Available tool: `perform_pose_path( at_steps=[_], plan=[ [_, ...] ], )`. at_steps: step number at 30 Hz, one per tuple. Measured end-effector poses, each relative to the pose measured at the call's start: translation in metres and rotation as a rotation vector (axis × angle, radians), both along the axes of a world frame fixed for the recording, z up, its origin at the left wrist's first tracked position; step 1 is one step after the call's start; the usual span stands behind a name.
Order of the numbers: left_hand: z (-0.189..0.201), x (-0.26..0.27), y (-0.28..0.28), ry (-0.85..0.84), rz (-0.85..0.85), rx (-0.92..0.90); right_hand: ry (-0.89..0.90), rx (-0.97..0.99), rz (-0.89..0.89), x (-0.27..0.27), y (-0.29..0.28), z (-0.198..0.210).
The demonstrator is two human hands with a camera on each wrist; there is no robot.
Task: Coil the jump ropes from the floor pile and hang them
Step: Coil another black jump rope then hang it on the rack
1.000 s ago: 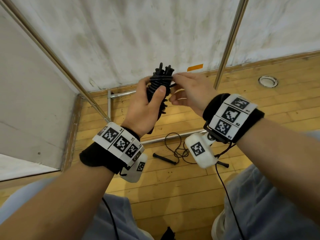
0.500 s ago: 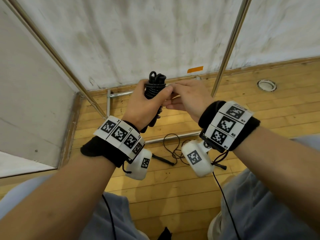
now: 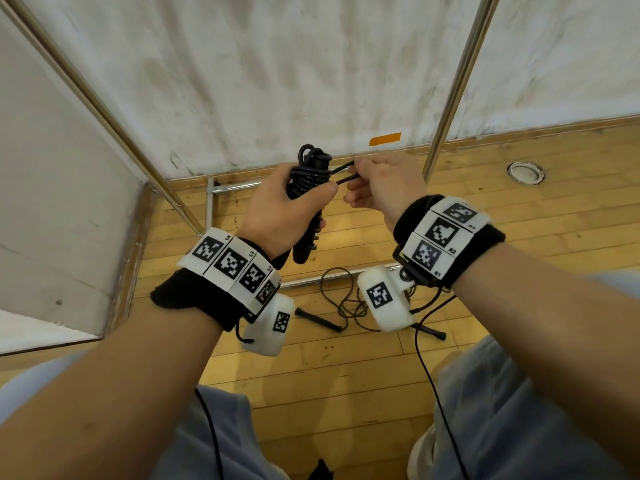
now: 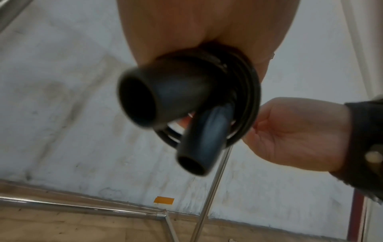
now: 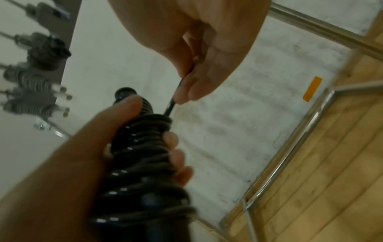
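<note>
Two hands meet over one coiled rope (image 3: pixel 309 174) held in front of the wall (image 3: pixel 277 64). The left hand (image 3: pixel 280 216) is wrapped round the bundle, thumb up one side and fingers (image 5: pixel 176 157) curled over the black turns, so it is clamped on the rope. Both handles (image 4: pixel 165 91) stick out below the palm, side by side, their hollow ends facing the left wrist camera. The cord is wound in tight turns round the handles, and a small knot of loops stands above the fist.

The right hand (image 3: pixel 384 185) is just beside the bundle, its thumb and fingers pinching a short loop (image 3: pixel 343 173) that runs out from the top of the coil. The two strands of that loop look taut between the hands.

A second rope (image 3: pixel 346 299) lies loose on the wooden floor (image 3: pixel 346 375) below the wrists, its cord tangled and its handles apart. Metal rack bars (image 3: pixel 453 84) slant up against the wall. At the edge of the right wrist view, several wound ropes (image 5: pixel 29 91) hang on pegs, blurred.
</note>
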State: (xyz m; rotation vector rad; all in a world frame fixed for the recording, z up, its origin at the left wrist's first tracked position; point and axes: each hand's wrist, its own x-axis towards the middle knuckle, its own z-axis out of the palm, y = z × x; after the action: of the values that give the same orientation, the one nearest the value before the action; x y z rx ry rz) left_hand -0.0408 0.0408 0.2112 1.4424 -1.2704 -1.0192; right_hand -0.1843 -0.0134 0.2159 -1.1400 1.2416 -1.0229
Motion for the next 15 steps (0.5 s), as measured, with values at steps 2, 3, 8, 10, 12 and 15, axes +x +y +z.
perform_pose_path(
  at_steps=[2, 3, 8, 10, 12, 15],
  plan=[
    [-0.004, 0.001, 0.001, -0.012, 0.002, 0.032, 0.022, -0.046, 0.070, 0.002, 0.003, -0.004],
    [-0.005, 0.001, 0.002, -0.018, 0.007, 0.036, 0.012, -0.048, 0.114, 0.004, 0.005, -0.005],
    [-0.004, 0.006, 0.000, -0.061, 0.011, -0.022, 0.046, -0.097, 0.224, 0.015, 0.014, -0.003],
    [-0.003, 0.008, -0.001, -0.083, 0.009, -0.043, 0.091, -0.139, 0.217, 0.016, 0.016, 0.000],
    [-0.002, 0.005, 0.001, -0.090, 0.001, -0.056, 0.100, -0.145, 0.227, 0.016, 0.017, 0.001],
    [0.001, -0.001, 0.004, -0.071, 0.054, -0.086, 0.137, -0.151, 0.240, 0.016, 0.020, 0.003]
  ],
)
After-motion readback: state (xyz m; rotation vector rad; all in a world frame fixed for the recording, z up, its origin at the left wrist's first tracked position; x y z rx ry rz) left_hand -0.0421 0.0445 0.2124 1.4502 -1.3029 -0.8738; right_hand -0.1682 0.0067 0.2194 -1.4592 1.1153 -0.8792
